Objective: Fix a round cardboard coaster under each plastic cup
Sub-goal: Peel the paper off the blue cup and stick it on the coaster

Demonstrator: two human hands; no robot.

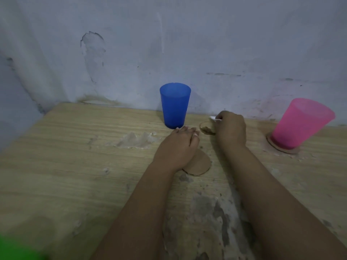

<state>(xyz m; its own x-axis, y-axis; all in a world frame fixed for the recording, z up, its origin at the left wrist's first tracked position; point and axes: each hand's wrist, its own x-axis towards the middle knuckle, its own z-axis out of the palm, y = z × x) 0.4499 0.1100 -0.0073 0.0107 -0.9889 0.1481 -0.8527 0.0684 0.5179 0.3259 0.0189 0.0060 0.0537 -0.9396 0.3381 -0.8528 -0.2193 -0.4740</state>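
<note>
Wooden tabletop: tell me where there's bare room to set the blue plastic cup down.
The wooden tabletop lies bare left of the blue plastic cup, out to its left edge. Another bare strip runs between the right hand and the pink plastic cup on its round cardboard coaster. It is crowded around the left hand, the loose cardboard coaster and the small glue dish.

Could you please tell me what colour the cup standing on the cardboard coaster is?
Pink: the cup on the coaster, right side of the head view.

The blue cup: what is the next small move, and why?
Probably spread glue on the loose coaster under the left hand. The right hand holds a white stick at a small dish, and the blue cup has no coaster.
</note>
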